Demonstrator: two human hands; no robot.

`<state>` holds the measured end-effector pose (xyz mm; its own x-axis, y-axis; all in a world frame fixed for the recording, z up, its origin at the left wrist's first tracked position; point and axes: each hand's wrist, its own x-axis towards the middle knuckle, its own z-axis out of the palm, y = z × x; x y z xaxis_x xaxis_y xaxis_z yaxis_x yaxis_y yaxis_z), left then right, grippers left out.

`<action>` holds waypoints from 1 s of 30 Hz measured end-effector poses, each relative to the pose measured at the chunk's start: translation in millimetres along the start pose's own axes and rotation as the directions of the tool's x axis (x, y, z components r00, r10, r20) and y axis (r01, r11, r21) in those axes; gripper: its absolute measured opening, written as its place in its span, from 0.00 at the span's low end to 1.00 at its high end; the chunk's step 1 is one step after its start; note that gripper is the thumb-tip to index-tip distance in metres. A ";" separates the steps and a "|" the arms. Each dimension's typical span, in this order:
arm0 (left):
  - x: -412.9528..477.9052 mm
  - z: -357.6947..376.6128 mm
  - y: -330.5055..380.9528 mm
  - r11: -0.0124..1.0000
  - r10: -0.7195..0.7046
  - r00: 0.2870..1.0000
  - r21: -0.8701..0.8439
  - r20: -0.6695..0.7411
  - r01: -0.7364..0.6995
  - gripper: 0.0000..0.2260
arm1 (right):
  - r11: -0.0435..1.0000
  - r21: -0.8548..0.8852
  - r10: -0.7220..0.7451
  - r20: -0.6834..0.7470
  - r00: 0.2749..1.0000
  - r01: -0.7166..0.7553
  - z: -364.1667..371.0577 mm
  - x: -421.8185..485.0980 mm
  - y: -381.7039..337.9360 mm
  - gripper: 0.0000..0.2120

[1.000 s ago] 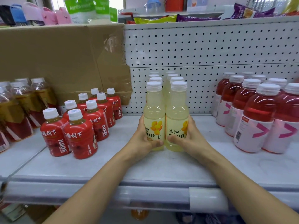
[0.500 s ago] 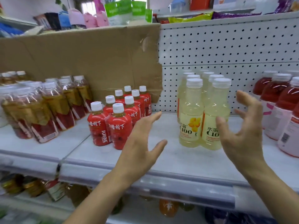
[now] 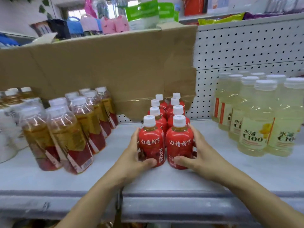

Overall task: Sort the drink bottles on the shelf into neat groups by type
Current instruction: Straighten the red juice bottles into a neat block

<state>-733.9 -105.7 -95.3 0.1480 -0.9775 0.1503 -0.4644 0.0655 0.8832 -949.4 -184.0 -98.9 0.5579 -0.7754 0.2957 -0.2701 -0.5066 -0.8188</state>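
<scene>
The red juice bottles are lined up 2 wide & 4 deep mid-shelf, and the front pair is what's gripped. The front-left red bottle is wrapped from its outer side by the left hand, thumb curled across the lower label. The front-right red bottle is held the same way by the right hand. Both are upright on the shelf, side by side w/ a thin gap. Fingertips are hidden behind the bottles, and the back rows are mostly covered, so only white caps can be made out. Pale yellow C100 bottles are grouped to the right and amber tea bottles to the left, pretty blurred. Behind sit cardboard & pegboard. Smth white is cut off far left, can't be ID'd.
</scene>
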 end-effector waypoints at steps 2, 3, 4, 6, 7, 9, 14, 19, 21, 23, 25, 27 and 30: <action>9.0 1.3 -5.0 0.998 0.050 0.997 -0.029 0.050 -0.049 0.42 | 0.999 0.010 0.031 -0.028 0.999 -0.031 4.6 5.7 2.2 0.49; 13.5 2.2 -6.9 0.997 0.064 0.995 -0.046 0.070 -0.061 0.41 | 0.999 0.019 0.046 -0.032 0.998 -0.046 5.1 7.5 3.1 0.48; 17.6 2.5 -8.2 0.996 0.074 0.993 -0.063 0.088 -0.069 0.40 | 0.998 0.034 0.059 -0.031 0.998 -0.058 4.4 9.3 4.1 0.46; 23.4 3.1 -9.4 0.994 0.083 0.990 -0.084 0.118 -0.073 0.41 | 0.995 0.059 0.086 -0.029 0.996 -0.084 1.9 13.4 5.1 0.43; 25.9 4.0 -11.2 0.993 0.087 0.988 -0.086 0.124 -0.077 0.41 | 0.993 0.066 0.102 -0.029 0.994 -0.100 0.7 15.2 5.5 0.42; 28.7 5.9 -13.4 0.991 0.106 0.985 -0.093 0.133 -0.094 0.43 | 0.989 0.076 0.127 -0.046 0.991 -0.123 -0.2 17.0 5.8 0.42; 28.5 -2.2 -1.8 0.983 0.090 0.978 -0.175 0.189 -0.057 0.44 | 0.983 0.135 0.132 -0.050 0.990 -0.124 -1.4 12.8 0.4 0.42; 63.1 -34.3 34.9 0.963 0.019 0.999 -0.266 -0.047 -0.031 0.44 | 0.988 0.113 0.123 -0.190 0.974 -0.103 -30.8 36.0 -20.6 0.42; 92.8 -47.1 51.4 0.976 -0.005 0.989 -0.216 -0.149 -0.028 0.35 | 0.996 0.051 0.085 -0.252 0.964 -0.074 -52.3 65.0 -33.2 0.32; 120.4 -54.1 65.3 0.997 -0.017 0.984 -0.076 -0.176 0.004 0.31 | 0.996 -0.066 0.044 -0.254 0.966 -0.063 -68.2 99.6 -45.1 0.23; 143.8 -54.9 74.2 0.993 -0.081 0.991 0.075 -0.111 0.090 0.29 | 0.959 -0.268 0.052 -0.166 0.985 -0.096 -72.8 132.3 -53.0 0.21; 161.8 -52.8 74.8 0.970 -0.145 0.989 0.198 -0.001 0.142 0.22 | 0.901 -0.409 0.130 -0.061 0.990 -0.144 -68.8 159.1 -52.5 0.21; 183.4 -50.2 62.3 0.932 -0.100 0.994 0.353 0.035 0.082 0.15 | 0.852 -0.494 0.208 0.013 0.978 -0.175 -61.9 181.2 -46.9 0.16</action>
<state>-691.9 -270.8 9.6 0.1636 -0.9855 0.0453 -0.7292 -0.0899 0.6784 -884.2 -324.1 23.6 0.4995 -0.8589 0.1129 -0.7151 -0.4824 -0.5059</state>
